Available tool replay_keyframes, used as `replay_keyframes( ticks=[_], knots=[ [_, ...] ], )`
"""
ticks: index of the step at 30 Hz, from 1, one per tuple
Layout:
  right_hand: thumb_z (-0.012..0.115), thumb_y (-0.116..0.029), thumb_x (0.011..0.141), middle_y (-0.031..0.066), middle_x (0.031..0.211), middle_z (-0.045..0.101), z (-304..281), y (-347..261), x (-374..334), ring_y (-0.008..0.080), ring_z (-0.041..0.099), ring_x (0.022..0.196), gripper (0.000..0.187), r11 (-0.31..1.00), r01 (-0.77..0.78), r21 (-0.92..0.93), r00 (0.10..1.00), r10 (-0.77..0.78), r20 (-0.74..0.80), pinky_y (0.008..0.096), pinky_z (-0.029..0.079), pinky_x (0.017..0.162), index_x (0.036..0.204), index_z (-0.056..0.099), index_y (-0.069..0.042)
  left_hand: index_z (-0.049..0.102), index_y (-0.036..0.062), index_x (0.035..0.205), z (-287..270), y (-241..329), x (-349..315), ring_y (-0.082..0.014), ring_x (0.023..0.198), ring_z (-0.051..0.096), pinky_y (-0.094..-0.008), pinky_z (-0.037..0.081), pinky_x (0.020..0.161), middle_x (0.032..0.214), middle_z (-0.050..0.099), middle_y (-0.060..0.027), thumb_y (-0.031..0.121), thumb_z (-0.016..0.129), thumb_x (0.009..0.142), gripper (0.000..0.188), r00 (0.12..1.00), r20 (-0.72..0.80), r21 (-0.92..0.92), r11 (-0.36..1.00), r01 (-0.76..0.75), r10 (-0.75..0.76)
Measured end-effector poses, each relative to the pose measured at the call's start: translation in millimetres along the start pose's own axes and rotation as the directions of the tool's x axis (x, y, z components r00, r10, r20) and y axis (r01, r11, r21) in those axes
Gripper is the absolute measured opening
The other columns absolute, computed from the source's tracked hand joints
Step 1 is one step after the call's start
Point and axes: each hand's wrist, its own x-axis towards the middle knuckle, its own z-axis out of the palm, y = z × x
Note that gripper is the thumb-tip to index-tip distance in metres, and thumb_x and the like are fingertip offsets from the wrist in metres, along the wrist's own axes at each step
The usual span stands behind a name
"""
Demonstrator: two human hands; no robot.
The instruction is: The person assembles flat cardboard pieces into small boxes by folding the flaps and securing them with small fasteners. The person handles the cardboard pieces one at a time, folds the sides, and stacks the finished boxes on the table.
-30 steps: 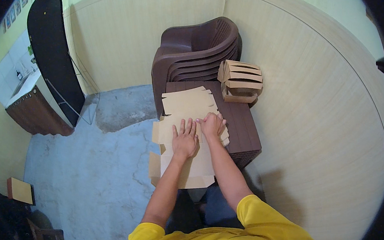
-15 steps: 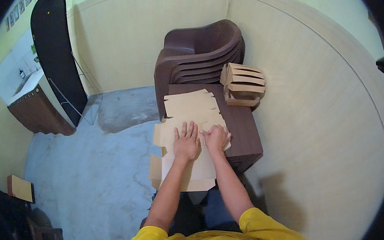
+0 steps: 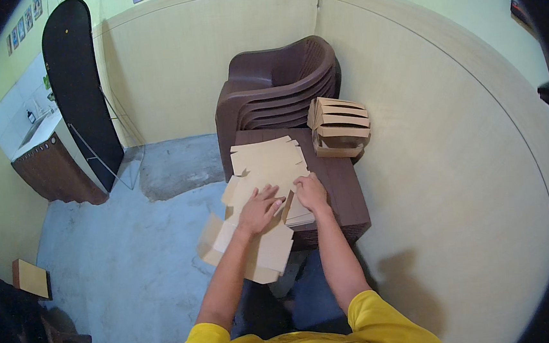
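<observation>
A flat, die-cut cardboard box blank (image 3: 267,161) lies on the brown table, its near end hanging past the table's edge toward me. My left hand (image 3: 260,212) rests on the middle of it, fingers spread. Closed around the right side of the blank, by a narrow raised flap, is my right hand (image 3: 312,193); its fingertips are partly hidden. Below that hand, the edges of more flat cardboard (image 3: 301,214) show under the blank. Toward the lower left, a side flap (image 3: 210,236) sticks out over the floor.
Folded cardboard boxes (image 3: 343,126) with slots stand at the table's (image 3: 346,195) far right. Behind it is a stack of brown plastic chairs (image 3: 274,87). A wood-panelled wall (image 3: 455,176) runs along the right. A black ironing-board-shaped panel (image 3: 81,90) leans at the far left beside a sink counter (image 3: 43,135).
The blank has turned, its near end swinging left and its right edge lifting from the cardboard underneath. My right hand has moved slightly right, and my left hand slightly left.
</observation>
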Motion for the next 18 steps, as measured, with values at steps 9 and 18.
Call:
replay_keyframes(
  ticks=[9,18],
  knots=[
    [0.079,-0.013,0.079,0.0094,0.122,0.071,-22.5,22.1,-66.3,0.0336,0.062,0.121,0.033,0.954,0.296,-0.035,0.954,-0.298,-0.044,0.0450,0.053,0.106,0.112,0.083,-0.009,0.081,0.0243,0.116,-10.7,22.7,33.2,-0.0314,0.136,0.060,-0.0591,0.031,0.127,0.135,0.074,-0.0070,0.037,0.073,0.085,0.035,0.986,0.132,0.486,0.874,0.025,-0.101],
    [0.082,-0.019,0.079,0.0033,0.128,0.075,-19.6,11.8,-115.5,0.0293,0.059,0.126,0.032,0.884,0.459,-0.086,0.879,-0.466,-0.102,0.0473,0.044,0.111,0.111,0.083,-0.013,0.061,0.0066,0.142,18.1,55.9,-21.1,-0.0374,0.125,0.065,-0.0495,0.050,0.113,0.132,0.073,-0.0106,0.049,0.089,0.075,0.084,0.994,-0.077,0.532,0.846,-0.023,0.075]
  ],
)
